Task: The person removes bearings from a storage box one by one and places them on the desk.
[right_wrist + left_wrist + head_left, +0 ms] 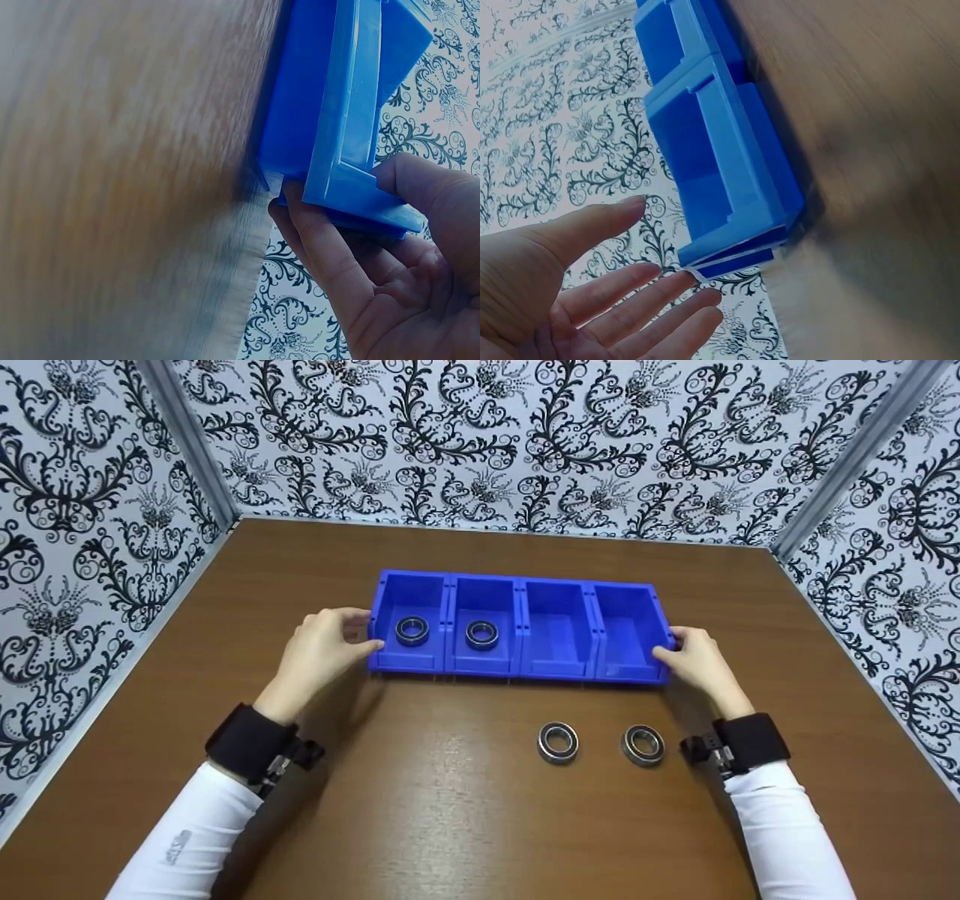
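A row of joined blue storage bins (pixel 555 667) lies across the table. One ball bearing (pixel 412 631) sits in the leftmost bin and another bearing (pixel 481 635) in the bin beside it; the two right bins hold nothing. At the left end is my left hand (pixel 322 649), its thumb and fingers extended and spread around the end wall; the left wrist view shows the thumb (pixel 600 229) apart from the plastic. My right hand (pixel 397 270) pinches the right end wall, thumb on the rim and fingers curled beneath.
Two more bearings lie flat on the wooden table (pixel 450 825) in front of the bins: one bearing (pixel 558 742) below the third bin, another bearing (pixel 643 745) near my right wrist. Patterned wall panels (pixel 480 450) with grey metal posts (pixel 191 442) enclose the back and sides.
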Available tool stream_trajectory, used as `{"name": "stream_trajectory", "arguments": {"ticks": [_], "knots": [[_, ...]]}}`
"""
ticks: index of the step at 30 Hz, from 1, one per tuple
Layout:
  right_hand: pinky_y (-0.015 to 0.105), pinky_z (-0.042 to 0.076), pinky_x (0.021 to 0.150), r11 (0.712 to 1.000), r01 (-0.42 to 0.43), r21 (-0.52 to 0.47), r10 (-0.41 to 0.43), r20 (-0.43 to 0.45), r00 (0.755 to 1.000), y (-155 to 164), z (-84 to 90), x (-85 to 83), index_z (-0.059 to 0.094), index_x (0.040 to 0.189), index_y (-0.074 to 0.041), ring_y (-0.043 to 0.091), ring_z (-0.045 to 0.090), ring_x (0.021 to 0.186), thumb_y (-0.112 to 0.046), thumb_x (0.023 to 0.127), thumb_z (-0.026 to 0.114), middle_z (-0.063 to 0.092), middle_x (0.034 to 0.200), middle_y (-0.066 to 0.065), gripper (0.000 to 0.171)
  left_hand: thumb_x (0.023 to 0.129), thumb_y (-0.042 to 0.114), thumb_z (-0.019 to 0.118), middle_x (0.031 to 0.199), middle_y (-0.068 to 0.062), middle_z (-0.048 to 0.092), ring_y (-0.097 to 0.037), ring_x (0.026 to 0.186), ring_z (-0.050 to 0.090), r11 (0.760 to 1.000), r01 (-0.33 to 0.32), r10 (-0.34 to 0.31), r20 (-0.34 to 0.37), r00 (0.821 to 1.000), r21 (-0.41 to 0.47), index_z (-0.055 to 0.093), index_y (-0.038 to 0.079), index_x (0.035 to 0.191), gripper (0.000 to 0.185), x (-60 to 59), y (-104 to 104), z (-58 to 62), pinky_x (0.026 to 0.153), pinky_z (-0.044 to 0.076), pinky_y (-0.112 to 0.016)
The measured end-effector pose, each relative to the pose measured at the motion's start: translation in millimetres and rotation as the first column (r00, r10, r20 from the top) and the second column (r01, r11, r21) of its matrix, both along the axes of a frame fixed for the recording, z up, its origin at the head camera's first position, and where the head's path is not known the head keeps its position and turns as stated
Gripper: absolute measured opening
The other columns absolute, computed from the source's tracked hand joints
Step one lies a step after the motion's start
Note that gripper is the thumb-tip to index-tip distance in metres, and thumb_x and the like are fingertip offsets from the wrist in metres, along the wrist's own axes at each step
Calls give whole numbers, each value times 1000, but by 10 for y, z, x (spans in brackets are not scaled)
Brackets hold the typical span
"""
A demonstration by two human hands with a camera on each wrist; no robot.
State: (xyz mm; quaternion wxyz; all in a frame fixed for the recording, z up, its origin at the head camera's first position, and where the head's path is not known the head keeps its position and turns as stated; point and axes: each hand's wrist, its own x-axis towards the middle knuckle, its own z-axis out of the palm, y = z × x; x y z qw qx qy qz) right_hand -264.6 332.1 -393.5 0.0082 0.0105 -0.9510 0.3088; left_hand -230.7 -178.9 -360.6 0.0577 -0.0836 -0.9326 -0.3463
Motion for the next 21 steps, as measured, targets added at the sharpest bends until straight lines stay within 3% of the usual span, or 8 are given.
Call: {"name": "stream_trajectory", "arguments": {"ticks": [9,21], "knots": [[15,46,60,1000,-8,-2,8,-2,1000,8,-5,-3,57,133,17,2,56,66,-10,92,59,73,106,29,50,89,26,79,128,-19,73,-36,111,74,998,7,-8,-9,1000,-67,67,1,132,52,66,104,110,92,58,-55],[17,45,64,1000,-13,16,13,0,1000,12,-7,-11,56,135,16,6,58,73,-12,93,59,71,114,33,51,88,27,79,131,-17,72,-38,113,72,993,53,-55,-14,998,-109,68,4,133,51,64,229,196,90,59,-56]]}}
